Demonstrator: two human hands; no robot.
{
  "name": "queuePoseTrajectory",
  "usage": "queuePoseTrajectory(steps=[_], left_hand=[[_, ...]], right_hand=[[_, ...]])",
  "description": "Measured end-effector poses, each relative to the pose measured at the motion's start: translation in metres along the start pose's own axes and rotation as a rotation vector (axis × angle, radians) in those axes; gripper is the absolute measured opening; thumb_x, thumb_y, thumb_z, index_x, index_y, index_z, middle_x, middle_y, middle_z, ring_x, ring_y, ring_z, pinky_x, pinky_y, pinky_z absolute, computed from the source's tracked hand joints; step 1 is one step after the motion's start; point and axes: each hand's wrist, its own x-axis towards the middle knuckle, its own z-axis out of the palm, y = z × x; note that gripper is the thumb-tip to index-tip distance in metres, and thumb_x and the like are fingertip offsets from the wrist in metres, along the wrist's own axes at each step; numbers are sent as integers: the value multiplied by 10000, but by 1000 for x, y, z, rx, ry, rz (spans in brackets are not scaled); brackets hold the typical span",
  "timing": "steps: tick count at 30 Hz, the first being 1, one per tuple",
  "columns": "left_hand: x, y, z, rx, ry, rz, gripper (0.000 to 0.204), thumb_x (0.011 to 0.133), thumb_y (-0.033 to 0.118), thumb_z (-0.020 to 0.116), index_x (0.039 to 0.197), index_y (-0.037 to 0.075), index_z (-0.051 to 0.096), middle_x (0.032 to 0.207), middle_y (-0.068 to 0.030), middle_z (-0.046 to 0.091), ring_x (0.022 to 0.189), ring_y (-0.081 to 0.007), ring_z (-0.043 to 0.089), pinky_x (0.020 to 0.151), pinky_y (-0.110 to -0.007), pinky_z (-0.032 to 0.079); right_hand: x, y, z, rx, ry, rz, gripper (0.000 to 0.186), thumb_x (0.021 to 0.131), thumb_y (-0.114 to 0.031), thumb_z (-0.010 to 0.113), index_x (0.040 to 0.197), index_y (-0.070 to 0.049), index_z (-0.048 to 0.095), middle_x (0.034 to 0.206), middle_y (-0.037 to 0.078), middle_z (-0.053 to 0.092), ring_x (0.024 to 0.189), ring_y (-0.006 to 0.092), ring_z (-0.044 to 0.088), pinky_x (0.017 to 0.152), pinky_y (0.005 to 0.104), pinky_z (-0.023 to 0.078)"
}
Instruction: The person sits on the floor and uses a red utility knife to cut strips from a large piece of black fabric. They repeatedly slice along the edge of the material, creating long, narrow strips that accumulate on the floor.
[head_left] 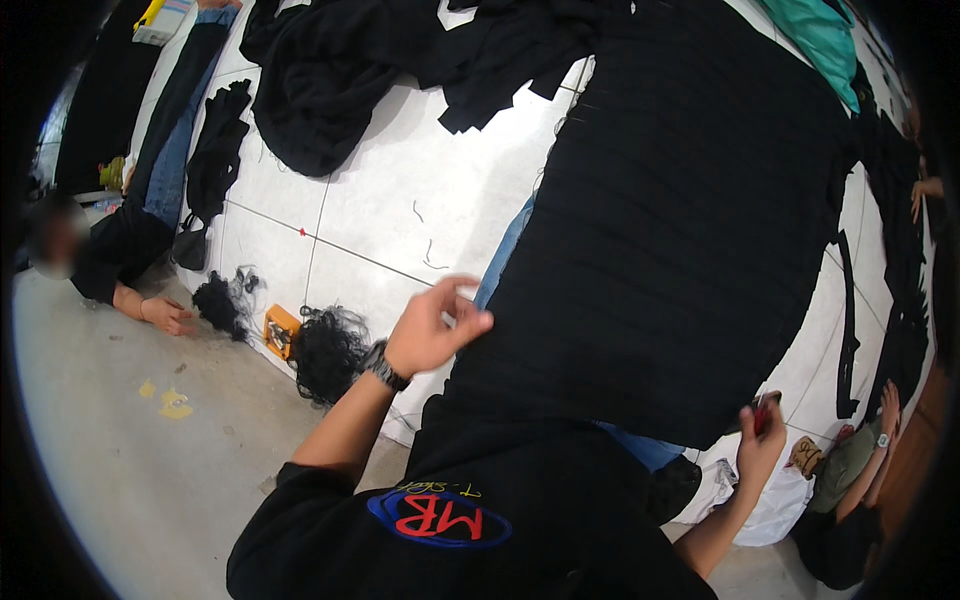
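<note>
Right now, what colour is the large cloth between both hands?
The large cloth is black; the head view shows it best.

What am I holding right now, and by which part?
Your right hand holds a small red-and-dark object around its red part; exactly what it is can't be told. Your left hand appears empty.
</note>
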Motion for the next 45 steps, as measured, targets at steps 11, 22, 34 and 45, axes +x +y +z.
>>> queuePoseTrajectory(steps=[11, 22, 34, 45], left_hand=[[161, 28, 48, -327, 377, 239, 309, 887, 199, 751, 1064, -43, 673, 800, -46, 680, 663, -84, 577, 617, -242, 469], [154, 32, 33, -503, 415, 122, 204, 929, 174, 694, 905, -27, 663, 673, -36, 633, 504, -54, 496, 454, -206, 374], [150, 32, 37, -535, 457, 147, 210, 925, 177, 709, 893, -26, 670, 678, -40, 655, 519, -56, 551, 472, -197, 428], [139, 28, 32, -598, 495, 142, 177, 930, 162, 697, 911, -10, 660, 696, -37, 643, 523, -57, 517, 481, -198, 401]], right_hand=[[64, -236, 154, 584, -232, -466, 296, 870, -71, 710, 1142, -7, 614, 1021, 177, 710, 889, 244, 719, 748, 336, 559], [72, -287, 199, -33, 45, -992, 274, 833, -31, 605, 1093, 45, 645, 936, 133, 640, 883, 283, 639, 716, 364, 558], [75, -288, 216, -90, 150, -1111, 306, 793, -13, 601, 1087, 64, 639, 873, 111, 603, 781, 246, 604, 671, 330, 542], [60, -279, 196, 63, -6, -993, 283, 820, -17, 620, 1098, 30, 649, 984, 112, 656, 893, 271, 643, 732, 363, 556]])
